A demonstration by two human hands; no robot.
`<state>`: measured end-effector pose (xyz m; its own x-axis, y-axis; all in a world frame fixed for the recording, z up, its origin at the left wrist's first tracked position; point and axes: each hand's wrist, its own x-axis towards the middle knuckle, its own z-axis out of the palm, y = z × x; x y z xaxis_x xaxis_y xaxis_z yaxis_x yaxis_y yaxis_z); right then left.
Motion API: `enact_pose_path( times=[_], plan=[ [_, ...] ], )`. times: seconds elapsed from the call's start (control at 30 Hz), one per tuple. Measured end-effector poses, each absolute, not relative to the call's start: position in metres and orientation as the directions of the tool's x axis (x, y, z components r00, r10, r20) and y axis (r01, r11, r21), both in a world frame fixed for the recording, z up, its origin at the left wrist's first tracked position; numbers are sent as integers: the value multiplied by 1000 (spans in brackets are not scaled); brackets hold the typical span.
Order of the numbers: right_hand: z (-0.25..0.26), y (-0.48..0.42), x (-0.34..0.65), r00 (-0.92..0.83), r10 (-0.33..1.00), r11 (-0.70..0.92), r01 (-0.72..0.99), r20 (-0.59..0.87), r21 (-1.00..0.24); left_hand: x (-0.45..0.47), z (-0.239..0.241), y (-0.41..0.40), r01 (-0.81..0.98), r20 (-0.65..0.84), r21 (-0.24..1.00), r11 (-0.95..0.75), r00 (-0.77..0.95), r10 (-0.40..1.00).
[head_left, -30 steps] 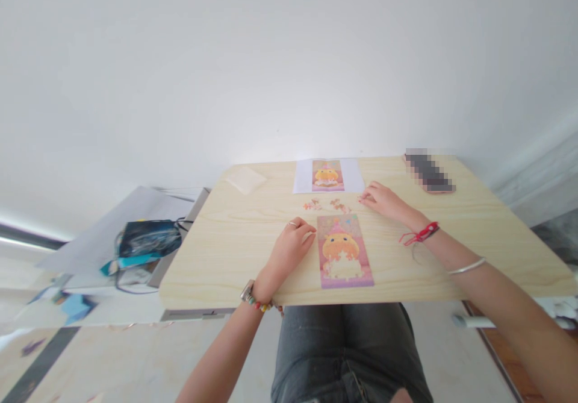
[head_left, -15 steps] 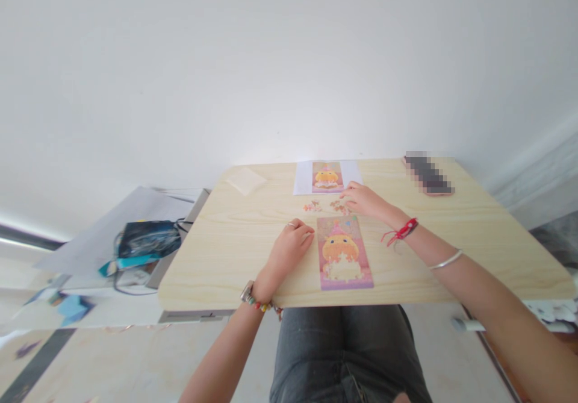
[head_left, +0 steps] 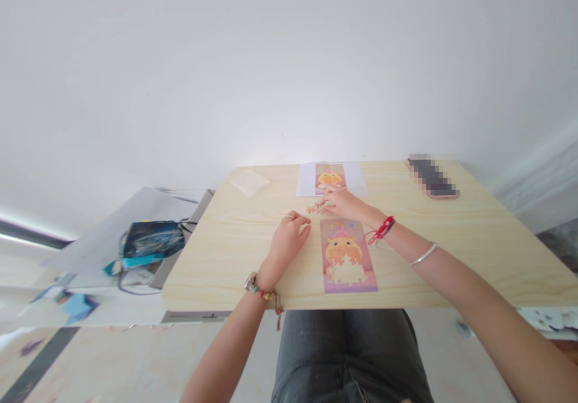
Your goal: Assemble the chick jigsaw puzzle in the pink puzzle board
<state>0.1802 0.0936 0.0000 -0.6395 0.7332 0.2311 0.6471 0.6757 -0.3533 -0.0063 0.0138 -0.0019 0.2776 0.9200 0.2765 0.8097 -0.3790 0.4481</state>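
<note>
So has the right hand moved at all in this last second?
Yes. The right hand has slid leftward across the table, from right of the loose puzzle pieces to over them, just below the reference picture.

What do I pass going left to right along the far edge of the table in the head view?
Pale translucent sheet → white reference sheet with the small picture → pixelated phone. The right hand sits just in front of the reference sheet, over the loose puzzle pieces.

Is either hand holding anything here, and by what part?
Left hand rests loosely curled on the table, holding nothing visible. Right hand covers the loose puzzle pieces; whether its fingers grip one cannot be told.
</note>
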Motion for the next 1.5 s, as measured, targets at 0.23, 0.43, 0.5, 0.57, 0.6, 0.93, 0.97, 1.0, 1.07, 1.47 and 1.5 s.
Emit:
enact_pose_path(
  times=[0.23, 0.43, 0.5, 0.57, 0.6, 0.93, 0.97, 1.0, 1.07, 1.47, 1.5],
  plan=[
    [4, 89, 151, -664, 728, 684, 690, 167, -237, -13, -1, 27, 853, 270, 400, -336, 240, 932],
    [7, 92, 145, -675, 726, 685, 698, 128, -209, -16, -8, 28, 845, 263, 449, -290, 185, 947],
    [9, 89, 146, -665, 731, 681, 698, 153, -224, -15, -7, 28, 828, 272, 490, -274, 154, 950],
    [12, 82, 148, -647, 734, 678, 688, 206, -259, -14, -4, 29, 787, 276, 559, -261, 120, 954],
    [14, 78, 150, -637, 734, 679, 679, 237, -278, -13, -2, 29, 759, 272, 601, -250, 100, 957],
    [30, 38, 164, -565, 699, 703, 657, 439, -273, 1, 17, 18, 474, 111, 865, -167, 144, 983],
    [32, 35, 165, -556, 700, 701, 653, 447, -287, 1, 18, 17, 465, 106, 869, -168, 157, 982],
    [33, 32, 167, -553, 698, 705, 642, 455, -302, 1, 20, 16, 459, 104, 871, -175, 177, 979],
    [36, 27, 174, -572, 678, 730, 597, 462, -332, -1, 21, 15, 455, 97, 867, -201, 240, 966],
    [38, 6, 207, -758, 554, 819, 423, 345, -388, -2, 24, 8, 429, -34, 855, -293, 609, 792],
    [38, 3, 207, -749, 564, 815, 436, 348, -383, 0, 23, 7, 436, -27, 848, -302, 603, 797]
  ],
)
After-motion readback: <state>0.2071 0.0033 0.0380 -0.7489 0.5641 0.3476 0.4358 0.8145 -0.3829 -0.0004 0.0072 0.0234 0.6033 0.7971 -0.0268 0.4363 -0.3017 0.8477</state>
